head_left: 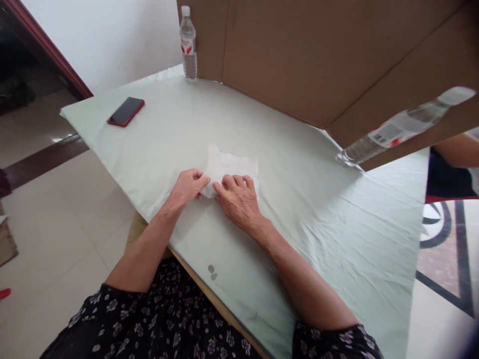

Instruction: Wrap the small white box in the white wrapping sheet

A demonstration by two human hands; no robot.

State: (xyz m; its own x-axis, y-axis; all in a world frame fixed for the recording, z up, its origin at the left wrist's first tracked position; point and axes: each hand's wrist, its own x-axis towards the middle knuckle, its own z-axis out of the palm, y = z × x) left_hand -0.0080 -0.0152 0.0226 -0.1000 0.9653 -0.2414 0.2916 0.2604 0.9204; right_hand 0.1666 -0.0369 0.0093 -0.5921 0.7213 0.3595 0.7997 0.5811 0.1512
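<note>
Left hand (190, 183) pinches near corner of tissue (234, 163), fingers curled. Right hand (239, 198), just beside, lies flat and unclenched, fingertips pinning the tissue steady against the counter (307, 214).

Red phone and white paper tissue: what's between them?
Nothing; the head view shows only bare pale green tablecloth between the red phone and the white paper tissue.

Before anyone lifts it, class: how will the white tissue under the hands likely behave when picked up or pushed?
Probably floppy and light: the white tissue looks thin and creased where the left hand pinches it. Pushed across the wrinkled cloth, it would likely bunch rather than slide.
</note>
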